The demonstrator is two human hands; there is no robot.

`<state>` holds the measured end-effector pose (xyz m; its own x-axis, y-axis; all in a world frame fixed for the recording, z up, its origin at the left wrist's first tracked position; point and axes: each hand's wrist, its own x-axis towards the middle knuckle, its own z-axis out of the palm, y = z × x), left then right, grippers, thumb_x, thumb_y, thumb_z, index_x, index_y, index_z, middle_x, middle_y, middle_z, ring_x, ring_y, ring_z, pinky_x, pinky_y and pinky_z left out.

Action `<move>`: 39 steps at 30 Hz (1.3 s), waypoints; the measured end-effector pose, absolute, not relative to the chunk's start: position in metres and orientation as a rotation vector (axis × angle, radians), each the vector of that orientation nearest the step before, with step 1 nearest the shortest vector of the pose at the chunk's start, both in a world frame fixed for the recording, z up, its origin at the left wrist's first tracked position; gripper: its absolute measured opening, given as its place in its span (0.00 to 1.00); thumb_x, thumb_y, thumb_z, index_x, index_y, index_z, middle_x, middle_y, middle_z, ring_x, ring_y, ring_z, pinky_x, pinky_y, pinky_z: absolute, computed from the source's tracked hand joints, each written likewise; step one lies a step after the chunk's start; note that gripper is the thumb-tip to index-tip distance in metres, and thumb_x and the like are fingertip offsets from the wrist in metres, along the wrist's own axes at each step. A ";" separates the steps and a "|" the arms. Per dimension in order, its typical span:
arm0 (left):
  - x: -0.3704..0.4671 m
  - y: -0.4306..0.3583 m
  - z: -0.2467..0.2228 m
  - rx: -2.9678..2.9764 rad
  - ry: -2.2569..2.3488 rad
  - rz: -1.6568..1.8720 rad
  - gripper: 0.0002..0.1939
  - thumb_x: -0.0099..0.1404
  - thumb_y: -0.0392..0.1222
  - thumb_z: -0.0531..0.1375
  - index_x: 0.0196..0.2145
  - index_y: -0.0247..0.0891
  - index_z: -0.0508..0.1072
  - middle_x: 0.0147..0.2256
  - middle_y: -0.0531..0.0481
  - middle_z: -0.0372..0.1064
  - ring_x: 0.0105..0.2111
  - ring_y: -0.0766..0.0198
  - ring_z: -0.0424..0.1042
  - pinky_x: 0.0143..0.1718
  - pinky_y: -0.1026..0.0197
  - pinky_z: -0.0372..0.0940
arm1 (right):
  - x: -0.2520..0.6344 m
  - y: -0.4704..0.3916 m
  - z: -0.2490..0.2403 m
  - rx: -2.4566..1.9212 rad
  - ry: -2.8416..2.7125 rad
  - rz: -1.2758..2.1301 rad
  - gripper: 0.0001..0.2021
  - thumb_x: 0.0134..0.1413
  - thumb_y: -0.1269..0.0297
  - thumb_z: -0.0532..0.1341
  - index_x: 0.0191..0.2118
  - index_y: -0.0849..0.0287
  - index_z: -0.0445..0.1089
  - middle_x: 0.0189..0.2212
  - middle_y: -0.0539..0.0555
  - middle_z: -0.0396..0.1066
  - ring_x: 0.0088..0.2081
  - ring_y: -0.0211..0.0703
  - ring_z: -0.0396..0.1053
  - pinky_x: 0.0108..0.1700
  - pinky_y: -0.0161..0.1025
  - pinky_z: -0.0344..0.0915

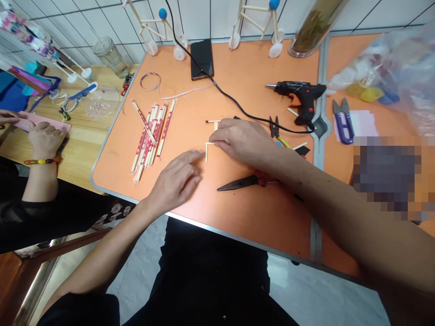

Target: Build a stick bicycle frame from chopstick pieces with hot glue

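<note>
We list one orange table (278,213), edged in grey; one clear plastic bag (401,77), coloured contents, at the far right; two pale stick frames (152,21) with blue balls (162,13) and white wheels (275,50), standing near the tiled wall; one bundle of wrapped sticks (154,131), red-and-white wrapping, lying beyond the left hand (176,181), which we find half open, loosely bent and free of any object; one right hand (241,138), thumb and fingertips pinched together on the short sticks (206,154); one black glue gun (306,95), corded, nozzle to the left; one dark phone (201,59), lying flat; one pair of pliers (243,183), partly under the right forearm; lastly, those short sticks, at right angles on the table, just beside the right fingertips, one with a dark end
</note>
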<state>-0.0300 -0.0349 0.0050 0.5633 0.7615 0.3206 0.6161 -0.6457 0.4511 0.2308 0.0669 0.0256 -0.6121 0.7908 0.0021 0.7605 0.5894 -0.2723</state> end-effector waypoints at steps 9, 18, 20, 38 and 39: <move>-0.026 -0.026 -0.004 2.563 1.045 0.561 0.03 0.82 0.38 0.58 0.48 0.43 0.72 0.75 0.36 0.67 0.77 0.50 0.67 0.74 0.34 0.71 | 0.229 0.065 0.028 -1.325 -2.693 0.356 0.19 0.79 0.63 0.55 0.56 0.52 0.86 0.53 0.61 0.80 0.50 0.54 0.74 0.45 0.45 0.59; -0.024 -0.025 -0.007 2.611 1.037 0.593 0.03 0.82 0.37 0.57 0.49 0.42 0.71 0.74 0.33 0.69 0.75 0.47 0.70 0.70 0.36 0.75 | 0.229 0.066 0.027 -1.322 -2.702 0.352 0.21 0.78 0.64 0.54 0.56 0.53 0.86 0.53 0.61 0.80 0.50 0.54 0.75 0.43 0.45 0.59; -0.023 -0.025 -0.006 2.598 1.064 0.574 0.03 0.82 0.38 0.57 0.49 0.42 0.71 0.73 0.34 0.70 0.74 0.47 0.71 0.69 0.36 0.75 | 0.229 0.066 0.026 -1.308 -2.695 0.342 0.21 0.78 0.63 0.54 0.57 0.52 0.86 0.52 0.60 0.81 0.50 0.54 0.74 0.43 0.45 0.59; -0.030 -0.032 0.000 2.424 1.437 0.967 0.09 0.79 0.40 0.61 0.37 0.45 0.69 0.34 0.50 0.78 0.34 0.60 0.77 0.37 0.55 0.70 | 0.282 0.061 0.122 -1.506 -2.317 0.033 0.19 0.76 0.63 0.57 0.59 0.54 0.85 0.49 0.57 0.83 0.54 0.57 0.80 0.57 0.54 0.72; -0.031 -0.032 0.001 2.403 1.472 0.952 0.10 0.79 0.41 0.61 0.36 0.45 0.69 0.33 0.51 0.77 0.31 0.61 0.75 0.35 0.56 0.68 | 0.286 0.058 0.128 -1.503 -2.282 0.019 0.20 0.76 0.62 0.57 0.60 0.51 0.85 0.50 0.56 0.84 0.53 0.56 0.80 0.57 0.54 0.74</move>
<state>-0.0311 -0.0320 0.0010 0.3099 0.8475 0.4309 0.7409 -0.4993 0.4492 0.2865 0.0581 0.1280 -0.3376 0.8835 0.3248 0.8780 0.4199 -0.2298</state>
